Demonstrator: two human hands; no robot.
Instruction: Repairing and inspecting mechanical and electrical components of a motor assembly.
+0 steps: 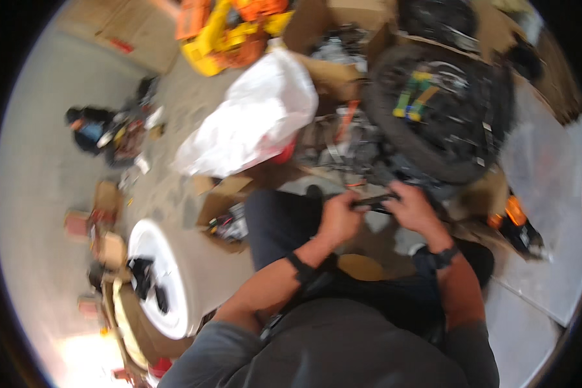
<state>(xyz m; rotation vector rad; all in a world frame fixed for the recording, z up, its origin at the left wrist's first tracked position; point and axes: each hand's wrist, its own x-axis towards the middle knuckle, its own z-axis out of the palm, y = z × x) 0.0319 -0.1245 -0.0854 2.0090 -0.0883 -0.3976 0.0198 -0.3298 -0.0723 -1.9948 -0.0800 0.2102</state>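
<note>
Between my two hands is a short dark bar-like piece point(372, 201), held level in front of my knees. My left hand point(340, 220) is closed around its left end, and my right hand point(412, 207) grips the right end. Motion blur hides what kind of part it is. Just beyond my hands lies a jumble of grey metal parts point(355, 149). To the right of that pile, a large black round tub point(394, 123) carries dark parts and a tool with green and yellow handles point(415, 97).
A white sack point(258, 116) bulges ahead on the left. Nearer stand a cardboard box point(213, 210) of small parts and a white bucket point(181, 291) with black pieces inside. Yellow and orange crates point(207, 55) sit at the back. Another person point(94, 132) is far left.
</note>
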